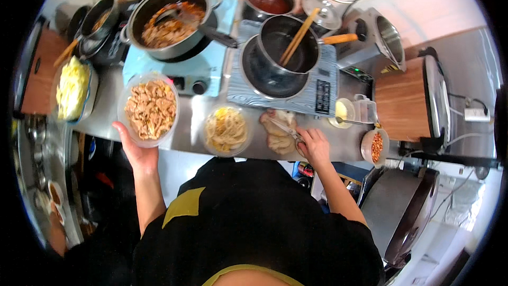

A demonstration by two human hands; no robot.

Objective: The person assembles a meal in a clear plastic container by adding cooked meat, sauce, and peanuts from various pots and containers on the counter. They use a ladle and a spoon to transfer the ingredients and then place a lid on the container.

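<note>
My left hand (138,151) supports a round clear plastic bowl (178,107) at the counter's front edge. Its thumb lies along the bowl's side and the other fingers are hidden beneath. Chunks of light brown meat (151,110) fill that bowl. Over at the right, my right hand (314,144) has its fingers closed at the handles of a pair of scissors (288,130), whose blades point left over a crumpled, pale, stained cloth (276,142). Between the hands stands a clear bowl of pale noodle-like strips (226,128).
Behind are a pot of meat with a ladle (168,24) on a blue cooker (211,77), and a dark saucepan with chopsticks (275,47) on a grey cooker (325,87). Cabbage (73,90) is far left; a bowl of peanuts (377,147) sits right.
</note>
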